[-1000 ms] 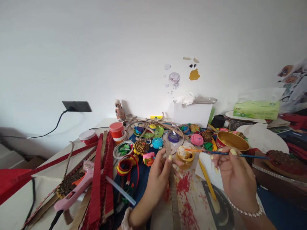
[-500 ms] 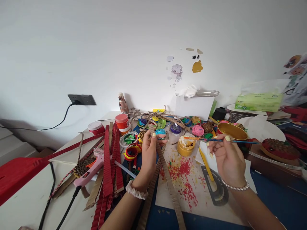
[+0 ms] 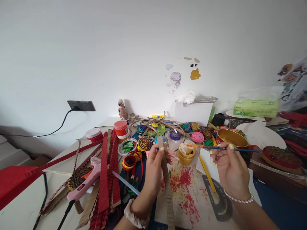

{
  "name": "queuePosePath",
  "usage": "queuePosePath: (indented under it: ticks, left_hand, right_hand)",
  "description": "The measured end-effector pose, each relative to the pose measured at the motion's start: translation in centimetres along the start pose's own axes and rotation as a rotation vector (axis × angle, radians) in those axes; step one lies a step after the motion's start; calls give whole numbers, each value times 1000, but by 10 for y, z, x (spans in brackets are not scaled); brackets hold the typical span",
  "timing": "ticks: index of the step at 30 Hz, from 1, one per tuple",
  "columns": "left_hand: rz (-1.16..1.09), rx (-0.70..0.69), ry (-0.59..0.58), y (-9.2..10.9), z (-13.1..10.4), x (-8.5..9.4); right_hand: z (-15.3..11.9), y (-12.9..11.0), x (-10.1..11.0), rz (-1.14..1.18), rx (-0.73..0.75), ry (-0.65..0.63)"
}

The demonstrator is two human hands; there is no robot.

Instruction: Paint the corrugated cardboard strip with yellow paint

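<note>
My left hand [image 3: 155, 171] pinches the upper end of a brown corrugated cardboard strip [image 3: 169, 195], which hangs down toward me over the sheet. In my right hand [image 3: 233, 166] is a thin blue paintbrush [image 3: 223, 148], held nearly level between thumb and fingers. The brush's orange tip lies over the mouth of an open jar of yellow ochre paint [image 3: 186, 157]; whether it touches the paint I cannot tell. Under both hands lies a sheet [image 3: 184, 185] spattered with red and yellow. A yellow craft knife [image 3: 206, 172] rests near a dark protractor-like plate [image 3: 220, 207].
Red corrugated strips [image 3: 103, 179] and a pink glue gun [image 3: 87, 179] crowd the left side. Coiled paper discs, including a pink one [image 3: 197, 137], fill the back. A gold tin [image 3: 232, 138] and a green tissue pack [image 3: 256, 108] stand at right. A red paint jar [image 3: 120, 128] is back left.
My left hand has shifted right with the cardboard strip, closer to the paint jar. The brush remains at the jar. The whole view has tipped slightly upward.
</note>
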State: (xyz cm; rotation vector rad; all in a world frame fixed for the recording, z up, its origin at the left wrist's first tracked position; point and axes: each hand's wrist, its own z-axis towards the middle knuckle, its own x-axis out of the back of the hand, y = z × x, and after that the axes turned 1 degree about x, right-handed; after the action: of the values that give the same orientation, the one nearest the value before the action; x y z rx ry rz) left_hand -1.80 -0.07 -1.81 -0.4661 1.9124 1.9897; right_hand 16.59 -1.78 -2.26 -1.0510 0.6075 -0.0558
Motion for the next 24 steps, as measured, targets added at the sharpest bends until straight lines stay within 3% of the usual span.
queuePosePath:
  ticks: [9, 13, 18, 24]
  left_hand:
    - [182, 55, -86, -9, -9, -7]
    - [79, 88, -46, -21, -9, -7]
    - [-51, 164, -206, -36, -10, -8]
    - [-84, 212, -251, -36, -13, -8]
  right_hand:
    - [-6, 0, -1, -20, 78, 26]
    - [-9, -2, -1, -113, 160, 60]
    - [-13, 0, 2, -181, 224, 5]
    - [-17, 4, 5, -289, 286, -41]
